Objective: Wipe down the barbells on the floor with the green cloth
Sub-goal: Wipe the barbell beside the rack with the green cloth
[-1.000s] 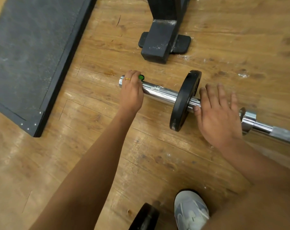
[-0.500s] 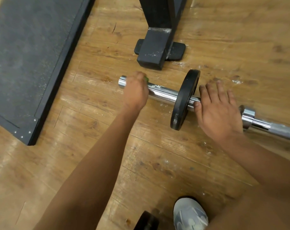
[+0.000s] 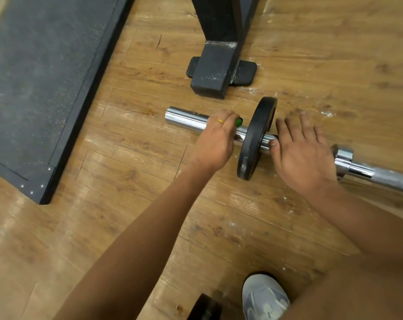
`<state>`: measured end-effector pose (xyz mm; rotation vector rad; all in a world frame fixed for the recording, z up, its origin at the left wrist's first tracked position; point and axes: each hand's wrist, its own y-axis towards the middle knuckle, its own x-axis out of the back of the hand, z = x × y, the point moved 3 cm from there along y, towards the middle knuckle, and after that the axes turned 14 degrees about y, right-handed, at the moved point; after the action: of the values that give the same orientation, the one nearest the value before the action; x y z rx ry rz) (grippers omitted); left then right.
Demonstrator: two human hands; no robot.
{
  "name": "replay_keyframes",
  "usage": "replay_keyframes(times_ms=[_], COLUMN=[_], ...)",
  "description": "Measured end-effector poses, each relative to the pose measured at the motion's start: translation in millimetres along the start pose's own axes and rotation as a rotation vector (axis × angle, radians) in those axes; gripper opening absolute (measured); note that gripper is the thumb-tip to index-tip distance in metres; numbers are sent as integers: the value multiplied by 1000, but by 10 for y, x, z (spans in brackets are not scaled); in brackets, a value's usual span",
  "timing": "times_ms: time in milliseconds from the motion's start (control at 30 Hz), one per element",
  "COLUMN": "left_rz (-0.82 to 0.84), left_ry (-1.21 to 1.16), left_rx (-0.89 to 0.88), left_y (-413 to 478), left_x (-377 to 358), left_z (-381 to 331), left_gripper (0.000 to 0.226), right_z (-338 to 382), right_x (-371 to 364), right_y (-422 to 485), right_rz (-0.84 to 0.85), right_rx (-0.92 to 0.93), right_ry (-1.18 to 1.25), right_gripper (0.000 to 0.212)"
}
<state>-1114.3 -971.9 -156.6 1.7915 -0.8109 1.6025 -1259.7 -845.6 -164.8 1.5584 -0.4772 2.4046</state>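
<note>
Barbell point(image 3: 184, 117) in left hand point(image 3: 215, 144), green cloth point(image 3: 238, 121) seemingly underneath.

One barbell point(image 3: 184, 118), chrome, on floor. One weight plate point(image 3: 253, 144), black, on sleeve just beside grip, between hands. Two hands: left hand point(image 3: 215, 142) wrapped round sleeve, right hand point(image 3: 304, 155) flat on bar at plate's far side. One green cloth point(image 3: 238, 121), only small bit showing at gripping fingertips. One ring point(image 3: 219, 121), gold, on gripping hand. One collar point(image 3: 343, 160), past right hand, well apart from grip. One rack foot point(image 3: 213, 75), black, beyond grip. One mat point(image 3: 34, 77), dark grey, well left of grip. One shoe point(image 3: 265, 296), pale, nearer than grip. One dark round object point(image 3: 205, 307) beside shoe, kind unclear.
</note>
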Motion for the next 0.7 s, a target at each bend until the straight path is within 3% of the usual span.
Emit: replay_keyframes(times_ms=[67, 200, 233, 333, 400, 500, 600, 700], left_rz=[-4, -99, -107, -60, -52, -56, -69, -80], left_ry=[28, 2, 4, -16, -4, 74, 145, 153], left_rx=[68, 427, 413, 120, 17, 200, 373, 435], left_y=[2, 40, 34, -77, -105, 28, 51, 35], left_x=[10, 51, 47, -28, -25, 50, 133, 128], left_z=[177, 436, 324, -105, -160, 203, 676, 905], left_gripper=[34, 33, 31, 40, 41, 26, 32, 35], right_z=[5, 14, 10, 25, 31, 34, 54, 53], right_x=[-9, 2, 1, 0, 2, -7, -5, -21], right_y=[-17, -21, -23, -26, -44, -70, -99, -115], right_rz=[-3, 3, -2, -6, -4, 2, 7, 1], right_rx=[2, 4, 2, 0, -7, -5, 3, 0], right_ry=[2, 11, 9, 7, 5, -1, 2, 3], right_gripper=[69, 69, 69, 68, 67, 67, 67, 67])
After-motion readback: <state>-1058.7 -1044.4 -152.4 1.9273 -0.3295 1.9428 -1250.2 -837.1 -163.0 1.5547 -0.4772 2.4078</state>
